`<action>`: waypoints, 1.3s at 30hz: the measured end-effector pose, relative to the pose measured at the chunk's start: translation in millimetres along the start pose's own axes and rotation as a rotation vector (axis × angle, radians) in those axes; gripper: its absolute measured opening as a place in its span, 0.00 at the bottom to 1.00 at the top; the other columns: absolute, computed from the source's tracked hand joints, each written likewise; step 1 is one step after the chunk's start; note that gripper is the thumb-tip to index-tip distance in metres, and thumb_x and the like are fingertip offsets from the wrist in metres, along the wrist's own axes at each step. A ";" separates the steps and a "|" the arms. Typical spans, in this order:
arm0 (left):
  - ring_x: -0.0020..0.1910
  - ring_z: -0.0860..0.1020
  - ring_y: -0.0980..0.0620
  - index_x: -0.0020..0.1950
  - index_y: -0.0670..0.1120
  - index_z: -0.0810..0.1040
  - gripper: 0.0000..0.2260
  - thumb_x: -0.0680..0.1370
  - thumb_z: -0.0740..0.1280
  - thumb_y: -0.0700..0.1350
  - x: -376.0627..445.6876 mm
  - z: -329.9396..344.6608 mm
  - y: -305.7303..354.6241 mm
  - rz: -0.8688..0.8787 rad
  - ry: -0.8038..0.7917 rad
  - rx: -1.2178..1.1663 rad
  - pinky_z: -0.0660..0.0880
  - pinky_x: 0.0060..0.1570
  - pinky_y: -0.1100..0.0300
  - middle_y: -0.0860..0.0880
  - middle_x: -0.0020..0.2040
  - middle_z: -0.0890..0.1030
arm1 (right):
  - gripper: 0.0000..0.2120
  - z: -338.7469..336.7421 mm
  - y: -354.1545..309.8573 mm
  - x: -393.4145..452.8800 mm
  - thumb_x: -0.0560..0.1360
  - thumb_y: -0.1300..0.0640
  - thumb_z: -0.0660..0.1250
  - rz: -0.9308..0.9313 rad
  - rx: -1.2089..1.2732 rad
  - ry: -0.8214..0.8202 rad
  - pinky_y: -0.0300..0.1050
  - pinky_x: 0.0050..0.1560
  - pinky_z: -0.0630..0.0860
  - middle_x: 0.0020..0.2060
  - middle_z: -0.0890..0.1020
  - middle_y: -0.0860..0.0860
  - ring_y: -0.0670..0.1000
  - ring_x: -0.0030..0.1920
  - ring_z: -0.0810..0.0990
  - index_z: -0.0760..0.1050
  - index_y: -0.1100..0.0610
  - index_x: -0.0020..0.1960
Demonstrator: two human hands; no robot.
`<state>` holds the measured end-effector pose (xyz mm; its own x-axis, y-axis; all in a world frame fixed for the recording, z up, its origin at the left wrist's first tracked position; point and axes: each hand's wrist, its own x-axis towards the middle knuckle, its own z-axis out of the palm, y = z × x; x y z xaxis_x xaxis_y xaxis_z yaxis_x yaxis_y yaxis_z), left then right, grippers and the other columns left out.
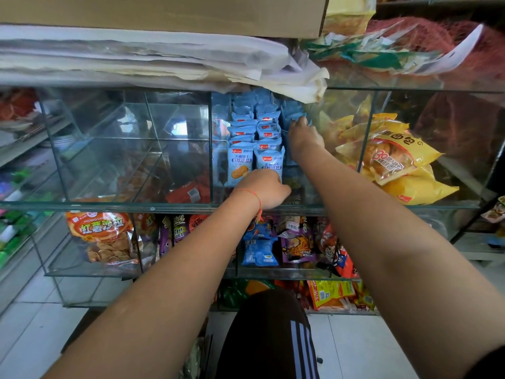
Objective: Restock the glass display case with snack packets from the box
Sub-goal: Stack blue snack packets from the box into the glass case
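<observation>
Both arms reached into the middle compartment of the glass display case [153, 208]. The left hand [263, 191], with a red string at its wrist, sat at the front of the compartment, its fingers curled against the lower edge of the nearest blue biscuit packets [255, 165]; whether it actually gripped one could not be told, as the fingertips were hidden. The right hand [304, 138] was further in and higher than the left, its fingers bent onto the top of a blue packet [293, 119] in the rightmost row, apparently pinching it.

The blue packets stood upright in rows running back from the left hand to the rear of the compartment. To the right of the right hand, beyond a glass divider, lay yellow bread bags [393, 160]. To the left of the left hand the compartments held little that could be made out through the glass. Below both forearms, the lower shelf carried an orange crisp bag [102, 236] and mixed snack packets [296, 242]. Above the hands, folded paper sheets [153, 56] and a cardboard box [175, 12] rested on the case top.
</observation>
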<state>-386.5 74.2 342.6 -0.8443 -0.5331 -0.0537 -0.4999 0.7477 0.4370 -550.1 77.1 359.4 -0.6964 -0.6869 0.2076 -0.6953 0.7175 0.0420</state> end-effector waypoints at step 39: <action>0.48 0.77 0.45 0.48 0.42 0.81 0.15 0.77 0.61 0.51 2.6 1.0 -0.5 0.012 -0.021 -0.007 0.75 0.47 0.54 0.44 0.48 0.80 | 0.28 0.6 5.8 26.0 0.78 0.62 0.61 -0.059 -0.092 -0.026 0.53 0.66 0.68 0.70 0.64 0.64 0.62 0.68 0.67 0.54 0.66 0.75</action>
<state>-388.6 72.9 341.4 -0.8542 -0.5155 -0.0674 -0.4884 0.7514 0.4437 -572.3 63.3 364.4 -0.6600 -0.7302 0.1767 -0.7168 0.6825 0.1431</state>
